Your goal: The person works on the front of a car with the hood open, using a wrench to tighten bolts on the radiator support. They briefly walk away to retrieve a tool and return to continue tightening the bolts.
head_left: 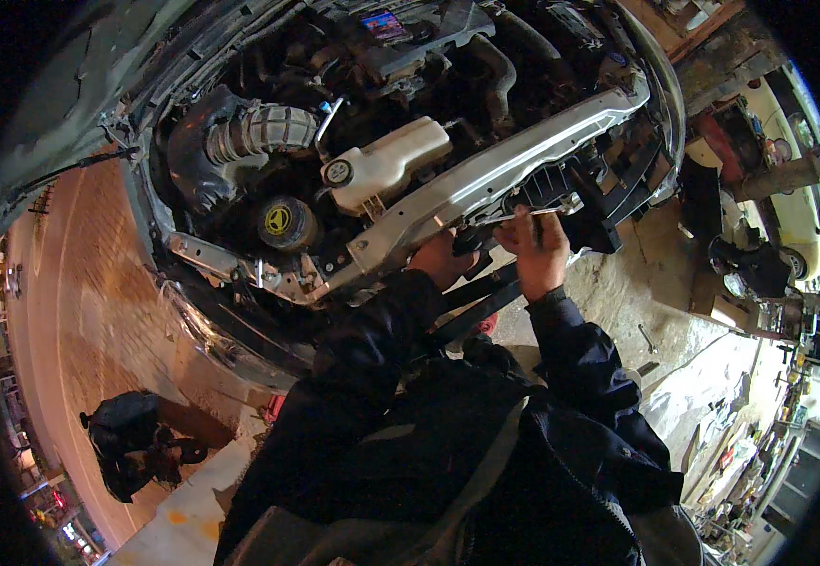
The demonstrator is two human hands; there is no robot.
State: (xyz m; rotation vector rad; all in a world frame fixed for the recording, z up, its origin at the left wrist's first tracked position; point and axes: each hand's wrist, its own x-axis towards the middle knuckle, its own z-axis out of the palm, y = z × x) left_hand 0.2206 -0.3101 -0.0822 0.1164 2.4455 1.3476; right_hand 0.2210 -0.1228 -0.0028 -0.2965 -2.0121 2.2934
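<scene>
At the front of a car's open engine bay, my right hand (539, 253) is closed around a slim metal wrench (568, 205), its jaw end pointing right. The wrench lies roughly level, just in front of the silver crossbar (457, 196). My left hand (443, 259) reaches in under the crossbar's near edge, beside the right one. Its fingers are mostly hidden among dark parts, so what it grips, if anything, does not show. Black plastic front-end parts (594, 231) are close to the right hand's far side.
Behind the crossbar are a whitish fluid tank (391, 162), a round yellow-marked cap (282, 222) and a ribbed intake hose (259, 130). A lit phone (384, 26) rests farther back. A black part (132, 439) lies on the ground left; a loose wrench (645, 336) lies right.
</scene>
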